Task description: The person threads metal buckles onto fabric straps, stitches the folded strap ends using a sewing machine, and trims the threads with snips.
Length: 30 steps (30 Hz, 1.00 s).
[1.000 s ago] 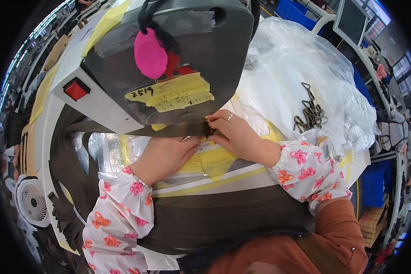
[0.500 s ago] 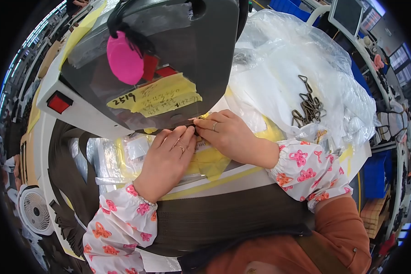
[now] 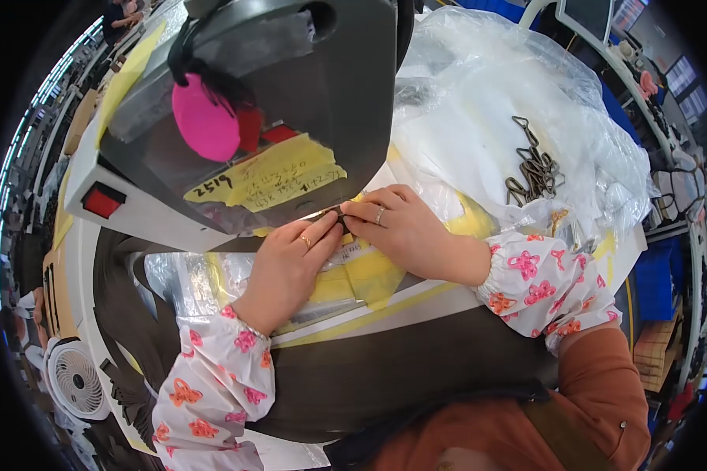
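Note:
Below the head of a sewing machine [image 3: 314,102], both my hands meet at the work point. My left hand [image 3: 287,267] is closed, its fingertips pressed on a dark webbing strap [image 3: 242,244] that comes in from the left. My right hand [image 3: 404,235] pinches the end of the same dark strap from the other side, thumb and forefinger close to my left fingertips. The fingers and the machine head hide most of the piece between them. Beneath my hands lie yellow tape and clear plastic over the machine bed [image 3: 373,320].
Dark metal hooks [image 3: 536,174] lie in a pile on a white plastic bag [image 3: 471,102] to the right. Long dark webbing [image 3: 401,373] spans the front edge and loops at left. A white fan [image 3: 78,381] stands at lower left. A pink tag [image 3: 204,118] hangs from the machine.
The view has shifted slightly, so the machine appears further left and the hooks a little higher. Both hands stay together below the machine head, with my fingertips slightly re-placed.

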Each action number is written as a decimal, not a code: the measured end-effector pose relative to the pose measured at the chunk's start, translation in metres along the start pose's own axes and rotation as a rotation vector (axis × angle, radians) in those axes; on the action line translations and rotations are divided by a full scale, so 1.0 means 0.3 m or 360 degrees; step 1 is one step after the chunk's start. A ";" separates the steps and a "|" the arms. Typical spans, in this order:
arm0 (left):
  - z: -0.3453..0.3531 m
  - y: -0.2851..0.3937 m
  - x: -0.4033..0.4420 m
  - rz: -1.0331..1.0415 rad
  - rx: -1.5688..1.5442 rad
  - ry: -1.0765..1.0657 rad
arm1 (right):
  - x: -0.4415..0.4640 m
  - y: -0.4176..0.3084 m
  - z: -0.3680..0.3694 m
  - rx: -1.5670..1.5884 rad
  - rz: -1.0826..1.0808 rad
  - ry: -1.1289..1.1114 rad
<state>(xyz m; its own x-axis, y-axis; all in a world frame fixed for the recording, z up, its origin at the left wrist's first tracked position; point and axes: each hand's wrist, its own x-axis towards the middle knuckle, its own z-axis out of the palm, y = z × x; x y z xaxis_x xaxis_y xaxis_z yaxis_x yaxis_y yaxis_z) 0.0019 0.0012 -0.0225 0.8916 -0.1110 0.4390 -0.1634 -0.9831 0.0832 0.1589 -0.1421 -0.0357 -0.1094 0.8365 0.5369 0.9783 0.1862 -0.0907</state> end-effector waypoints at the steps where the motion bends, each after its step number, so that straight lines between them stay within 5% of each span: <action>1: -0.002 0.004 -0.016 -0.0050 -0.0005 -0.0035 | -0.011 -0.008 0.011 0.0016 0.0021 0.0051; 4: -0.002 -0.003 0.016 -0.0055 0.0001 -0.0087 | 0.007 -0.010 0.007 -0.0104 -0.0041 -0.0240; 13: -0.025 0.010 0.024 0.0146 0.0077 -0.0205 | -0.036 -0.027 0.064 -0.0259 -0.0020 -0.0009; 19: 0.043 0.024 -0.014 -0.0349 -0.0191 -0.0029 | -0.041 -0.005 0.047 -0.0161 0.0012 -0.0065; 30: -0.005 -0.013 0.011 -0.0534 -0.0316 -0.0097 | 0.017 0.014 0.004 0.0065 0.0131 -0.0040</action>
<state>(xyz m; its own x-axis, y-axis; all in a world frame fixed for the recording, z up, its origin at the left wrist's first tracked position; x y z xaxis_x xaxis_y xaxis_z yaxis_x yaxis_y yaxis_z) 0.0047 0.0048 -0.0200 0.9318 0.1977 0.3046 0.0685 -0.9195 0.3871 0.1621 -0.1364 -0.0345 -0.0342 0.8625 0.5049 0.9762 0.1371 -0.1681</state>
